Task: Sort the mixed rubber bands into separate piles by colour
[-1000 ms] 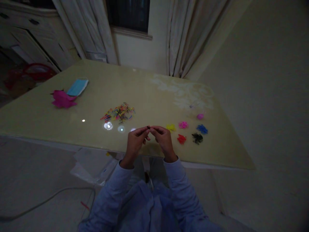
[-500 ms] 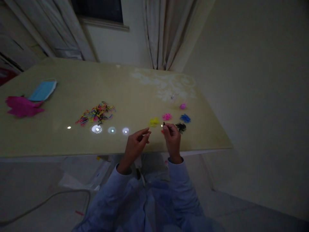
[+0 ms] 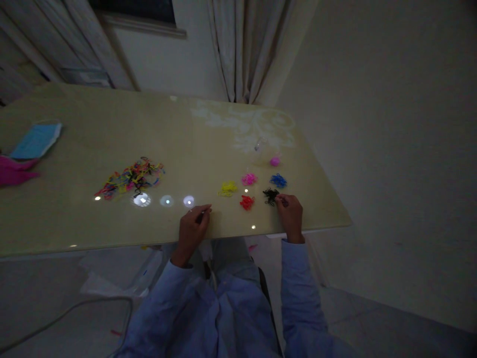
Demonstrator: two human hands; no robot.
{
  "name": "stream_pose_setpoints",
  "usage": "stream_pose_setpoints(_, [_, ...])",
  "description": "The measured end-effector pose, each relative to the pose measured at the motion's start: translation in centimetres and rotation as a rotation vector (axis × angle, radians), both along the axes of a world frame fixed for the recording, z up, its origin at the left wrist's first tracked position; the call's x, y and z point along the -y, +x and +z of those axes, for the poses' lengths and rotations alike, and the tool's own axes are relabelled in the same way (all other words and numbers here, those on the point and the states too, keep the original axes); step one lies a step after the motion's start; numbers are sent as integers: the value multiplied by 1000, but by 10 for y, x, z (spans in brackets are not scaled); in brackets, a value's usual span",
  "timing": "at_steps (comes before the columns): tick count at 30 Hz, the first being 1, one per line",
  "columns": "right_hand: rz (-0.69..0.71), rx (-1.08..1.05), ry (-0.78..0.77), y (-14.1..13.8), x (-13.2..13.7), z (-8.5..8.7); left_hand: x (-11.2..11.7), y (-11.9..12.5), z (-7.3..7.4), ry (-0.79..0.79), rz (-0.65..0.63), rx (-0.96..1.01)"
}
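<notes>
My right hand (image 3: 290, 213) has its thumb and fingertips pinched at the near right edge of a small pile of black rubber bands (image 3: 271, 196), and a black band at the fingertips merges with the pile. My left hand (image 3: 194, 227) is over the table's front edge with thumb and fingers pressed together; anything between them is too small to make out. Between the hands lie sorted piles of rubber bands: red (image 3: 246, 202), yellow (image 3: 227, 188) and pink (image 3: 249, 179). A blue pile (image 3: 278, 180) sits just behind the black one.
Farther left spreads a heap of mixed-colour rubber bands (image 3: 130, 178). A blue face mask (image 3: 37, 141) and a magenta piece (image 3: 17, 171) lie at the table's left. Behind the pink pile are a purple-pink lump (image 3: 275, 161) and a small clear object (image 3: 259, 144). A wall borders the right.
My right hand has moved right, carrying a black rubber band to the black pile, which uncovers the red pile. My left hand has drawn left and nearer to me. The view has shifted right.
</notes>
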State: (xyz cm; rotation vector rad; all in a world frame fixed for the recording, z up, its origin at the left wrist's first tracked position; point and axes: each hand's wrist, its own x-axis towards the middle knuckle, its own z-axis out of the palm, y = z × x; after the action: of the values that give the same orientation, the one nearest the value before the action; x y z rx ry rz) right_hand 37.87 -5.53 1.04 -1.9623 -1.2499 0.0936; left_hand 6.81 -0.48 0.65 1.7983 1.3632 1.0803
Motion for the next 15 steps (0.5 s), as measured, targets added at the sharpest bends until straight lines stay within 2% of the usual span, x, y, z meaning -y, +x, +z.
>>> stream_pose_setpoints(3, [-11,4,21,2,1,-1,0,-1,-1,22,-19,-1])
stream_pose_setpoints(5, [-27,-2,58,1,2,4,-1,-3,0,-4,-36,31])
stream_pose_setpoints(9, [-20,-48,175,-26,3,23,-2,-9,7,-169,-108,172])
stream_pose_setpoints(11, [95,-109,205,-55,1,32,-5,-16,12,-251,-134,247])
stream_pose_setpoints(15, [505,-249,131,-126,-7,34,-20,-44,16,-261,-62,272])
